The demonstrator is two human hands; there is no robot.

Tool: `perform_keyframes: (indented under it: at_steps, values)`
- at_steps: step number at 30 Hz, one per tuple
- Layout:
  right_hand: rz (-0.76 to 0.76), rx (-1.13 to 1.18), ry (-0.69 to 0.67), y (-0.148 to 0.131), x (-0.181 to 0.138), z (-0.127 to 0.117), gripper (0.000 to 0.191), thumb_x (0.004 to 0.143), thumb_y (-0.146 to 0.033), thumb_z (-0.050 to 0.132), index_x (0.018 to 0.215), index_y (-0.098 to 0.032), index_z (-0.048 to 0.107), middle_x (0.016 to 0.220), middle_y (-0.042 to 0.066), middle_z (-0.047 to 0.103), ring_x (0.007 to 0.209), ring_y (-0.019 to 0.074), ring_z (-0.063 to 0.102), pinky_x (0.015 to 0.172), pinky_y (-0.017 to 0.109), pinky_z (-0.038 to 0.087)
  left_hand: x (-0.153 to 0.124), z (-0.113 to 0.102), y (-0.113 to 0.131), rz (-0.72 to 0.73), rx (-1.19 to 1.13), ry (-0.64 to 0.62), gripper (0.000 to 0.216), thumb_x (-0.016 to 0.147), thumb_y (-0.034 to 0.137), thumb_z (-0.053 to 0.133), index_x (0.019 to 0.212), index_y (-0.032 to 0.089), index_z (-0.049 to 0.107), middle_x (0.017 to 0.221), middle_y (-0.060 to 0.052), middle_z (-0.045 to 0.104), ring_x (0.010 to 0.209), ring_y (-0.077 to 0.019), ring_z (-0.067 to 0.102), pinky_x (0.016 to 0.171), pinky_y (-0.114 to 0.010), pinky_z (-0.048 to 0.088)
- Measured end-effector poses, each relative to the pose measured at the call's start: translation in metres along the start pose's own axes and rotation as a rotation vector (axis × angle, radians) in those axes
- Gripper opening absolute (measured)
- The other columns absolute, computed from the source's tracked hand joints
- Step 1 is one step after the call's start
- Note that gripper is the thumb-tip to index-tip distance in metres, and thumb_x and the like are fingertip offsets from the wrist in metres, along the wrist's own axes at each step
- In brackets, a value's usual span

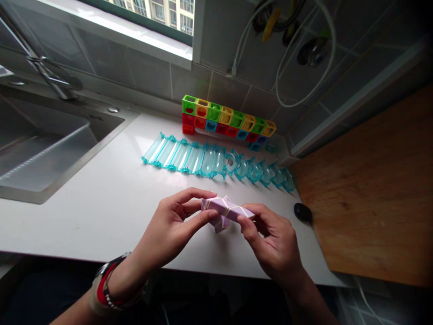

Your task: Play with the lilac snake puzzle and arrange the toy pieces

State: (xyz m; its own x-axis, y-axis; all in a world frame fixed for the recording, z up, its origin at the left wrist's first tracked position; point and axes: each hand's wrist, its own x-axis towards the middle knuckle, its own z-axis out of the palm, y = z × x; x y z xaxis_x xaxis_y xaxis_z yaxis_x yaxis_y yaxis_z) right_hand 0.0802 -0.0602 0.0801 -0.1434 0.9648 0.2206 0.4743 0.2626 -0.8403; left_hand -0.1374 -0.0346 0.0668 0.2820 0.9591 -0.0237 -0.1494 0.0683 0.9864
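Above the counter's front part, a purple and white twisty snake puzzle [220, 206] is held between both hands, folded into an angular shape. My left hand [179, 219] pinches its left end between thumb and fingers. The right end is gripped by my right hand [272, 237], its thumb on the near side. One section of the puzzle hangs below the rest, and the fingers cover parts of both ends. Just beyond the hands lies a row of clear turquoise plastic track pieces [182, 155].
Colourful hollow blocks [226, 119] stand stacked in two rows near the wall. A steel sink [43, 198] with a clear bin [64, 153] is at left, under a faucet [50, 76]. At right are a black mouse-like object [302, 212] and a wooden panel [372, 189]. White cable [333, 49] hangs above.
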Motion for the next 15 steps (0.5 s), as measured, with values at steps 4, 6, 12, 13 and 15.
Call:
perform_keyframes:
  at_steps: [4, 6, 12, 13, 15]
  values:
    - [-0.016, -0.034, -0.037, 0.0011, 0.0, -0.0032, 0.012, 0.095, -0.028, 0.069, 0.104, -0.022, 0.07, 0.08, -0.001, 0.068, 0.062, 0.0115, 0.061, 0.058, 0.022, 0.049, -0.0019, -0.0007, 0.0011, 0.139, 0.175, 0.023, 0.036, 0.088, 0.027, 0.079, 0.124, 0.024, 0.074, 0.113, -0.006, 0.08, 0.099, -0.024, 0.078, 0.092, -0.033, 0.061]
    - [-0.021, -0.017, -0.052, 0.0019, -0.0003, -0.004, 0.012, 0.094, -0.029, 0.07, 0.104, -0.023, 0.07, 0.082, -0.001, 0.069, 0.063, 0.0121, 0.062, 0.058, 0.023, 0.048, -0.0033, -0.0024, 0.0016, 0.195, 0.273, 0.024, 0.042, 0.087, 0.026, 0.08, 0.129, 0.028, 0.073, 0.117, -0.004, 0.079, 0.103, -0.0229, 0.077, 0.095, -0.031, 0.06]
    - [-0.115, -0.023, -0.116, 0.0024, 0.0007, -0.0073, 0.011, 0.096, -0.022, 0.068, 0.106, -0.024, 0.068, 0.087, 0.0, 0.068, 0.069, 0.013, 0.06, 0.061, 0.025, 0.045, -0.0051, -0.0082, 0.0017, 0.234, 0.376, -0.008, 0.031, 0.09, 0.027, 0.077, 0.12, 0.03, 0.077, 0.117, -0.002, 0.079, 0.106, -0.0211, 0.076, 0.096, -0.028, 0.059]
    - [-0.135, -0.021, -0.13, 0.0021, 0.0016, -0.0077, 0.011, 0.096, -0.021, 0.067, 0.106, -0.024, 0.067, 0.086, 0.0, 0.066, 0.069, 0.0128, 0.059, 0.061, 0.025, 0.044, -0.005, -0.0081, 0.0027, 0.255, 0.399, -0.031, 0.032, 0.089, 0.026, 0.078, 0.121, 0.03, 0.077, 0.118, -0.002, 0.079, 0.107, -0.0214, 0.075, 0.096, -0.028, 0.059]
    - [-0.164, -0.005, -0.161, 0.0015, 0.0039, -0.0082, 0.011, 0.096, -0.02, 0.067, 0.106, -0.023, 0.067, 0.083, -0.001, 0.062, 0.066, 0.012, 0.055, 0.06, 0.025, 0.042, -0.0051, -0.0065, 0.0053, 0.308, 0.436, -0.086, 0.033, 0.089, 0.025, 0.078, 0.122, 0.029, 0.077, 0.117, -0.004, 0.079, 0.106, -0.0213, 0.075, 0.093, -0.027, 0.059]
